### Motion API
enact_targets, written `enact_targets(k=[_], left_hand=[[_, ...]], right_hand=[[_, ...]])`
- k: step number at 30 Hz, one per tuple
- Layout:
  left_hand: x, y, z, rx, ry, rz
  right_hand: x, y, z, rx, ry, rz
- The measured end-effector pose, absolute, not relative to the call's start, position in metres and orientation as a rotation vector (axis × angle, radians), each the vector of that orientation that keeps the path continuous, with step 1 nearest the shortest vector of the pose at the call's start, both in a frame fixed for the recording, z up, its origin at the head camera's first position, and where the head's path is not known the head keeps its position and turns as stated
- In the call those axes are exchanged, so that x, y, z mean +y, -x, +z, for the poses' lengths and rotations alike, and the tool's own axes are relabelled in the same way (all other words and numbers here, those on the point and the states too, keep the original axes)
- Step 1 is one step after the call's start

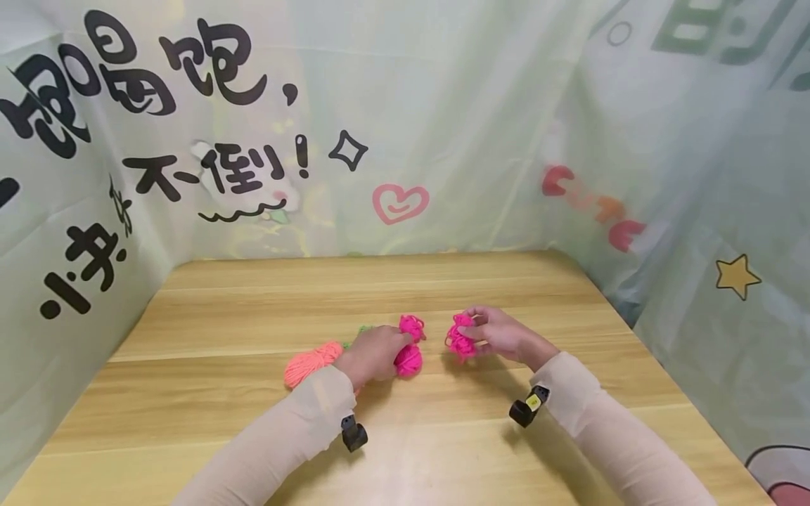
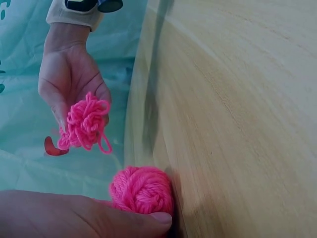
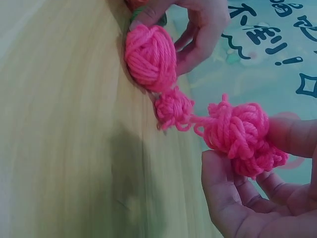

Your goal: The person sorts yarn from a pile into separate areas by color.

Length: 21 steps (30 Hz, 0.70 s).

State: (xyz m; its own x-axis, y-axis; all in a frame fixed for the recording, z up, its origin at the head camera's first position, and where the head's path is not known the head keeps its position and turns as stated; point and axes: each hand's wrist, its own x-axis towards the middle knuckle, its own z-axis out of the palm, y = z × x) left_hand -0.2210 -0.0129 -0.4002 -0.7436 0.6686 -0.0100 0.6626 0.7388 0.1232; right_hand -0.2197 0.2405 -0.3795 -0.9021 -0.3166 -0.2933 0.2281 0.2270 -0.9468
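Note:
On the wooden table, my left hand (image 1: 376, 351) holds a wound pink yarn ball (image 1: 408, 360) at its side. In the left wrist view the thumb lies along that ball (image 2: 142, 191). My right hand (image 1: 503, 334) pinches a loopy pink yarn clump (image 3: 240, 131) between thumb and fingers, raised off the table. A smaller pink yarn clump (image 1: 411, 326) sits just behind the ball. Pink strands run from it toward the clump in my right hand, as the right wrist view shows. The fingers of the left hand are partly hidden in the head view.
Orange yarn (image 1: 310, 363) lies left of my left hand, partly covered by the hand and sleeve. Some green yarn (image 1: 365, 328) shows just behind that hand. Printed cloth walls (image 1: 481, 140) stand along the back and both sides of the table (image 1: 443, 450).

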Motion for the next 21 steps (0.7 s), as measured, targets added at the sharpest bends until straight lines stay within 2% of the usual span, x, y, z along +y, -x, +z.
enact_targets(k=[21], left_hand=[[-0.010,0.217,-0.399,2.904,-1.130,0.042]], right_hand=[[0.260,0.238,-0.374,2.181,0.064,-1.662]])
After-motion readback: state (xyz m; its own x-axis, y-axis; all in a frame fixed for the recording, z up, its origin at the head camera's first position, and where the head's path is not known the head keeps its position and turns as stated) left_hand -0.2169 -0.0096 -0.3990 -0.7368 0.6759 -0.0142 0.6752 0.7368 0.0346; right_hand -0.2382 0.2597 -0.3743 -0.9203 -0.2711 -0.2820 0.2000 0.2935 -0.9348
